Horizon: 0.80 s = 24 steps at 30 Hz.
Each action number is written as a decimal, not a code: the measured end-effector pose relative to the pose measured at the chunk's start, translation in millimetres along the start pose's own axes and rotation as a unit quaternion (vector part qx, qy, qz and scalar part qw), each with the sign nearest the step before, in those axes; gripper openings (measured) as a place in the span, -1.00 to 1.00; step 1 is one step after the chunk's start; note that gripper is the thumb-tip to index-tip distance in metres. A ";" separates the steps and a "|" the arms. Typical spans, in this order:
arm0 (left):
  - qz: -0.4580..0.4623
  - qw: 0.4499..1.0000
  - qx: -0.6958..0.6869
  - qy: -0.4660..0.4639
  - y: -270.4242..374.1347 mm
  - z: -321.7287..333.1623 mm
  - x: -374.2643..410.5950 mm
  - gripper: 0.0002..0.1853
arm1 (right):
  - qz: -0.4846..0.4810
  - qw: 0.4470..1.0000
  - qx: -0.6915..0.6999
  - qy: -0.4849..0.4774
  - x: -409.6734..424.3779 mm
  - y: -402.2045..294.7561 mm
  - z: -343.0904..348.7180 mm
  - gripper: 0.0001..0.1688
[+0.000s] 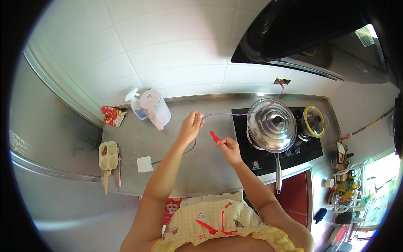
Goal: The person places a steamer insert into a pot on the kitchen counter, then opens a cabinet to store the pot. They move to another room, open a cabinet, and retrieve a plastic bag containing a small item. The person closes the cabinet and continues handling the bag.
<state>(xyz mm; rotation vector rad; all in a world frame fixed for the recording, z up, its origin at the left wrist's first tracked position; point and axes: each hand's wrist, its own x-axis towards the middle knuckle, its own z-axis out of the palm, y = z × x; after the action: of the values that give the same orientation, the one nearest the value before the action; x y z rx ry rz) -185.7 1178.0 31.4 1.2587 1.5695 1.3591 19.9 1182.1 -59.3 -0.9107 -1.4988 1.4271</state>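
Observation:
My left hand (pixel 191 126) pinches a twisted red-and-blue electrical wire (pixel 225 113) above the steel counter. From my fingers the wire runs right, passing the glass-lidded frying pan (pixel 271 126) towards an open wall box (pixel 282 81), where red shows at its end. A darker stretch of cord runs down behind my left forearm to a white socket block (pixel 144 164) on the counter. My right hand (pixel 231 150) grips a small red strip (pixel 215 136) between thumb and fingers; its exact kind I cannot tell. The strip's tip is apart from the wire.
The pan rests on a black gas hob (pixel 248 160), beside a yellow-rimmed lidded pot (pixel 314 121). A range hood (pixel 308 44) overhangs it. Leftward stand a pitcher (pixel 156 108), spray bottle (pixel 137 105), red packet (pixel 112 116), egg pan (pixel 108 156) and pink-handled tool (pixel 119 173).

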 end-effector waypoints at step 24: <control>-0.127 0.931 -0.281 0.194 -50.7 -70.7 -242.6 -0.82 | 0.124 0.925 0.170 -0.316 -44.8 -19.3 149.8 -0.82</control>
<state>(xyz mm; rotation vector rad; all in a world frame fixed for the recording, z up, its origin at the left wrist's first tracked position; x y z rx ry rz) -194.0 926.5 -24.5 0.4421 1.3750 1.7827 -101.3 1083.1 -42.1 -0.4455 -1.5337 2.2366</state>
